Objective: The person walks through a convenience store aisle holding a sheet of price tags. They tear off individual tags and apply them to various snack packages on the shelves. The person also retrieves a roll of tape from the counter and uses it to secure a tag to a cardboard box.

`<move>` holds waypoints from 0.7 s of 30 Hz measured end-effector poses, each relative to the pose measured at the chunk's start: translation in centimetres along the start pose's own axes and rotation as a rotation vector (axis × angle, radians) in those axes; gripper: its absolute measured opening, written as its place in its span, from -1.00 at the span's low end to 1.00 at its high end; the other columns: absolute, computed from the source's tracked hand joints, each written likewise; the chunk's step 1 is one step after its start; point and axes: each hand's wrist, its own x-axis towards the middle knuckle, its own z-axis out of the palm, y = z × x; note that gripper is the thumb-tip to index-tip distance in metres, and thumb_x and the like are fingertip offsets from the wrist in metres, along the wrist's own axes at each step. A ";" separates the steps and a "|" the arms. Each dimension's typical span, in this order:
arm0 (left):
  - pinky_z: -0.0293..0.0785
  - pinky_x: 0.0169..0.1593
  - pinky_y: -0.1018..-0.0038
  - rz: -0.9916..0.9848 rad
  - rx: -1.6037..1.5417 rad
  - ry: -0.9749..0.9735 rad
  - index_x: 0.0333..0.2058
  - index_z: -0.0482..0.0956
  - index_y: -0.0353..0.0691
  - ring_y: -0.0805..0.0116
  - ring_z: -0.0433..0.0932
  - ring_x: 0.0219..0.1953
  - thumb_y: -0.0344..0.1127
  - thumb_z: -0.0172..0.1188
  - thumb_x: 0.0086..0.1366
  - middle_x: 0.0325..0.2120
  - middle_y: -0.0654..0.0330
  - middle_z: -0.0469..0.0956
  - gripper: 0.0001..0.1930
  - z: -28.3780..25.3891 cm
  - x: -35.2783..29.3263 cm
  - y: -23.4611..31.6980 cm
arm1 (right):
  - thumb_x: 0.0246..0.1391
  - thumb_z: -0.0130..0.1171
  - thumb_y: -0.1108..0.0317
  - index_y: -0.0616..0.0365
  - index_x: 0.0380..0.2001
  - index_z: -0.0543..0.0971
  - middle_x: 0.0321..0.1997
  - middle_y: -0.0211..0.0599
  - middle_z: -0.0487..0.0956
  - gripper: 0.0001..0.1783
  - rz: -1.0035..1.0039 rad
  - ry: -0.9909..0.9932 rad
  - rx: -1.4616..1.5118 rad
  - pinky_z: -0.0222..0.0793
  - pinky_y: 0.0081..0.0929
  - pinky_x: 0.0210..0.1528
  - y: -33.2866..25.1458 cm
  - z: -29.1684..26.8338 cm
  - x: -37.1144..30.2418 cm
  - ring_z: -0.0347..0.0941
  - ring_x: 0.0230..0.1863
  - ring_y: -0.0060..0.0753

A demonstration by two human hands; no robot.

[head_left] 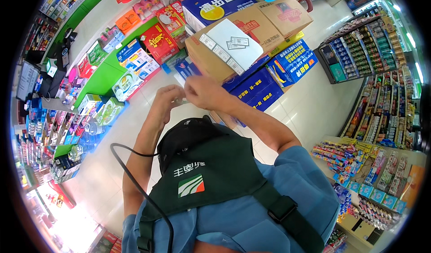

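My left hand (168, 101) and my right hand (204, 93) are close together in front of my chest, fingertips almost meeting. Both are closed in a pinch. A small pale bit shows between the fingers, too small to name. Just beyond my right hand stands a brown cardboard box (203, 61). On its top lies a white sheet (249, 54) with a row of printed labels along one edge and a few loose labels (238, 42) on it.
Blue cartons (258, 90) stand under and beside the cardboard box. To the left curves a green and white counter (105, 76) lined with boxed goods. On the right are shelves of cans (372, 42) and a rack of packaged snacks (379, 109). A black cable (128, 170) hangs by my left arm.
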 end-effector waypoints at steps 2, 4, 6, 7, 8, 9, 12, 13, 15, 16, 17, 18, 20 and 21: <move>0.43 -0.14 0.51 -0.004 -0.011 -0.004 -0.42 0.59 -0.29 0.55 0.42 -0.40 -0.34 0.15 0.12 -0.49 0.30 0.50 -0.86 0.3 0.8 0.3 | 0.05 0.14 0.40 0.28 -0.43 0.51 -0.37 0.01 0.59 -0.86 0.016 -0.013 0.007 0.46 -0.10 -0.18 0.1 -1.2 0.1 0.56 -0.26 0.11; 0.41 -0.17 0.54 0.049 0.048 -0.025 -0.41 0.60 -0.31 0.55 0.43 -0.39 -0.35 0.15 0.14 -0.49 0.30 0.51 -0.86 0.7 1.6 0.4 | 0.05 0.14 0.39 0.28 -0.41 0.52 -0.34 0.02 0.59 -0.85 -0.021 -0.013 -0.064 0.46 -0.10 -0.17 0.9 -1.3 0.1 0.56 -0.24 0.10; 0.37 -0.21 0.56 0.089 0.260 -0.017 -0.39 0.61 -0.33 0.56 0.43 -0.39 -0.35 0.15 0.16 -0.49 0.28 0.52 -0.84 1.4 1.5 0.9 | 0.06 0.14 0.37 0.27 -0.40 0.52 -0.29 0.03 0.59 -0.85 -0.110 -0.001 -0.212 0.46 -0.11 -0.15 2.2 -0.8 -0.1 0.56 -0.22 0.09; 0.35 -0.24 0.58 0.108 0.365 -0.010 -0.38 0.61 -0.35 0.56 0.43 -0.38 -0.36 0.16 0.17 -0.49 0.28 0.53 -0.84 1.7 1.3 1.3 | 0.06 0.14 0.38 0.26 -0.40 0.52 -0.28 0.03 0.59 -0.85 -0.127 -0.007 -0.214 0.45 -0.10 -0.15 2.4 -0.9 -0.1 0.55 -0.21 0.09; 0.30 -0.28 0.59 0.105 0.366 -0.024 -0.36 0.62 -0.37 0.57 0.42 -0.38 -0.35 0.17 0.20 -0.49 0.27 0.54 -0.82 1.7 1.3 1.4 | 0.05 0.14 0.38 0.25 -0.40 0.52 -0.27 0.03 0.59 -0.86 -0.144 -0.012 -0.217 0.45 -0.10 -0.14 2.5 -1.0 -0.1 0.55 -0.20 0.09; 0.30 -0.26 0.59 0.131 0.368 -0.010 -0.36 0.62 -0.36 0.57 0.42 -0.38 -0.35 0.17 0.20 -0.49 0.27 0.54 -0.83 1.6 1.3 1.4 | 0.05 0.14 0.38 0.24 -0.40 0.52 -0.26 0.02 0.58 -0.86 -0.161 -0.018 -0.219 0.44 -0.10 -0.13 2.7 -1.2 -0.1 0.54 -0.19 0.09; 0.29 -0.22 0.58 0.202 0.323 0.029 -0.38 0.62 -0.32 0.56 0.42 -0.35 -0.34 0.19 0.19 -0.49 0.29 0.53 -0.85 0.6 1.2 2.4 | 0.08 0.16 0.39 0.26 -0.38 0.54 -0.32 0.02 0.60 -0.86 -0.078 0.138 -0.164 0.47 -0.21 -0.19 3.1 -4.1 -0.3 0.56 -0.29 -0.01; 0.29 -0.20 0.58 0.220 0.273 0.043 -0.39 0.61 -0.30 0.56 0.41 -0.34 -0.33 0.20 0.20 -0.49 0.31 0.52 -0.85 0.1 1.4 3.4 | 0.10 0.18 0.38 0.27 -0.37 0.56 -0.36 -0.03 0.61 -0.85 0.042 0.180 0.003 0.47 -0.30 -0.23 2.4 -6.4 -0.9 0.57 -0.34 -0.15; 0.28 -0.16 0.58 0.221 0.269 0.133 -0.36 0.57 -0.26 0.57 0.40 -0.32 -0.30 0.20 0.23 -0.47 0.35 0.49 -0.86 -0.5 1.0 4.6 | 0.17 0.24 0.34 0.30 -0.32 0.61 -0.46 -0.25 0.62 -0.80 0.175 0.283 0.337 0.43 -0.55 -0.33 4.3 -8.8 -1.9 0.51 -0.42 -0.57; 0.27 -0.16 0.58 0.229 0.273 0.149 -0.35 0.56 -0.26 0.57 0.39 -0.33 -0.30 0.21 0.24 -0.47 0.36 0.48 -0.86 -0.4 1.0 5.2 | 0.20 0.24 0.33 0.29 -0.31 0.62 -0.45 -0.39 0.61 -0.80 0.170 0.346 0.407 0.42 -0.59 -0.32 4.8 -10.0 -2.2 0.49 -0.38 -0.67; 0.27 -0.16 0.58 0.239 0.280 0.164 -0.34 0.55 -0.25 0.58 0.38 -0.34 -0.29 0.21 0.25 -0.47 0.37 0.47 -0.85 -0.3 1.0 5.6 | 0.21 0.23 0.35 0.29 -0.30 0.63 -0.45 -0.43 0.61 -0.82 0.132 0.450 0.378 0.42 -0.62 -0.33 5.6 -11.1 -2.1 0.49 -0.40 -0.67; 0.35 -0.07 0.55 0.276 0.288 0.139 -0.25 0.58 -0.27 0.55 0.47 -0.25 -0.31 0.24 0.30 -0.35 0.31 0.56 -0.84 -0.3 1.3 5.7 | 0.22 0.23 0.37 0.28 -0.26 0.63 -0.43 -0.41 0.61 -0.83 0.217 0.506 0.402 0.43 -0.63 -0.33 6.1 -12.6 -2.0 0.48 -0.42 -0.65; 0.39 0.03 0.49 0.387 0.326 0.158 -0.19 0.59 -0.31 0.50 0.52 -0.15 -0.33 0.24 0.33 -0.21 0.24 0.60 -0.82 1.1 2.4 5.9 | 0.21 0.24 0.37 0.28 -0.20 0.61 -0.39 -0.35 0.61 -0.81 0.247 0.596 0.295 0.44 -0.62 -0.30 8.8 -14.7 -1.7 0.50 -0.39 -0.59; 0.41 0.08 0.46 0.444 0.346 0.168 -0.16 0.59 -0.33 0.48 0.55 -0.10 -0.34 0.25 0.34 -0.14 0.20 0.62 -0.81 1.9 2.9 6.2 | 0.19 0.25 0.38 0.27 -0.19 0.60 -0.38 -0.32 0.61 -0.81 0.253 0.611 0.233 0.44 -0.59 -0.28 9.9 -15.5 -1.4 0.52 -0.37 -0.56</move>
